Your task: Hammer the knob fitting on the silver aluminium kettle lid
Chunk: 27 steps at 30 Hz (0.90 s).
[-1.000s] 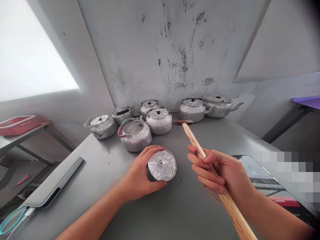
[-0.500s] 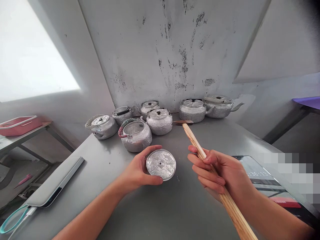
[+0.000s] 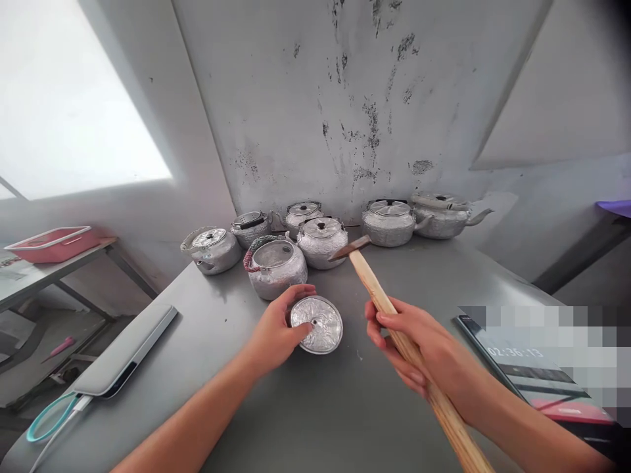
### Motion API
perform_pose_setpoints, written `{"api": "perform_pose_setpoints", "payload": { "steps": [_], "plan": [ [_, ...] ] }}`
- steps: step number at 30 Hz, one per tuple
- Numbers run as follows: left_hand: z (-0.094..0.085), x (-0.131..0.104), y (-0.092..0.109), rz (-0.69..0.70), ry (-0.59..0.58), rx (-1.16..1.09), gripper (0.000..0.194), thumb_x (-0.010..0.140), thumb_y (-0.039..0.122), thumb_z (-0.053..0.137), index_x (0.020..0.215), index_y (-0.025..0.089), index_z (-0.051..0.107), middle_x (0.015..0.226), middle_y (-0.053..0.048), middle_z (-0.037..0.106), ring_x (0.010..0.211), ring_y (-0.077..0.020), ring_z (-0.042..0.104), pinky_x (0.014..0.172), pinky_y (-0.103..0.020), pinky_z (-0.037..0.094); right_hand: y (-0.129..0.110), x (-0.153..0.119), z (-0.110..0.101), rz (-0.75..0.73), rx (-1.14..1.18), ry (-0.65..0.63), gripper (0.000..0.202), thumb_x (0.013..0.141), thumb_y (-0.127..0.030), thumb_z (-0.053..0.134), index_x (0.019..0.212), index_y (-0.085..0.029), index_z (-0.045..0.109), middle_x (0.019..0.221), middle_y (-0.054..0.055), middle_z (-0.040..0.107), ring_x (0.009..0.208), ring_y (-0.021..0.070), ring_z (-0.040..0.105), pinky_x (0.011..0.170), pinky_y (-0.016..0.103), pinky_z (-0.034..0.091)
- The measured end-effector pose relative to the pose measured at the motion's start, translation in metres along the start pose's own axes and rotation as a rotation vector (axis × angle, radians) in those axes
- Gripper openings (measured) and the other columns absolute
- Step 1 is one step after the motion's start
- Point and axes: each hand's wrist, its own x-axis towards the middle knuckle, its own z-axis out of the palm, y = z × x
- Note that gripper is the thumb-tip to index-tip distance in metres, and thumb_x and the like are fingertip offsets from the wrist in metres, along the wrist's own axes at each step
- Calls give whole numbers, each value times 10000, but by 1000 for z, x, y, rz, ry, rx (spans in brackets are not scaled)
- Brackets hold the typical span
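Observation:
My left hand (image 3: 280, 332) grips the left side of a round, hammered metal lid (image 3: 323, 328), its thumb lying on top close to the small centre hole. In my right hand (image 3: 419, 341) is a hammer (image 3: 371, 279) with a pale wooden handle; its dark head is raised up and to the right of the lid, not touching it. Just behind the lid stands an open silver kettle (image 3: 279, 269) with a red and green wrapped handle. A lidded kettle (image 3: 323, 243) is beside it, partly behind the hammer head.
More silver kettles (image 3: 389, 226) line the back of the grey table (image 3: 296, 420). A power bank (image 3: 123, 351) with a cable lies at the left, a tablet (image 3: 532, 374) at the right. Further left, a pink basket (image 3: 59, 246) sits on a side table.
The left thumb has moved from the lid's near edge onto its top. The hammer has shifted slightly left, its head now tilted differently. The whole view has swung a little to the left.

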Motion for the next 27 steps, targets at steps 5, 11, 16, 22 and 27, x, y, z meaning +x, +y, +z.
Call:
{"api": "perform_pose_setpoints", "payload": {
  "steps": [5,11,16,22,27],
  "plan": [
    [-4,-1,-1,30,84,214,511,776,138,633,1273,226,557,1287,-68,635,1109,-229,626,935,-339,501,-2,-3,6,27,-328,93,362,985,-517,425,775,-230,488,607,-86,370,440,58,276,348,148,257],
    [-3,1,1,37,113,373,468,819,216,610,1286,225,581,1133,-46,703,1013,-224,653,915,-342,506,-14,-16,10,70,-480,115,335,993,-491,397,791,-239,488,644,-78,316,495,82,246,351,163,242],
    [4,2,13,46,129,617,433,822,257,592,1256,265,594,1064,-38,709,976,-248,653,873,-353,498,-23,-33,16,213,-379,103,347,979,-554,328,938,-268,521,651,-86,372,446,79,284,369,194,330],
    [7,16,26,0,78,870,437,741,235,608,1175,189,596,1031,-124,690,1019,-338,627,808,-381,483,-12,-34,28,228,-287,129,301,918,-534,414,932,-253,522,627,-77,463,386,73,364,340,177,343],
    [8,25,17,-1,88,852,333,798,240,554,1126,189,585,924,-97,707,882,-298,664,719,-333,467,-3,-18,27,227,-320,102,282,924,-514,412,896,-248,500,603,-90,457,345,57,342,329,169,297]
  ]
}}
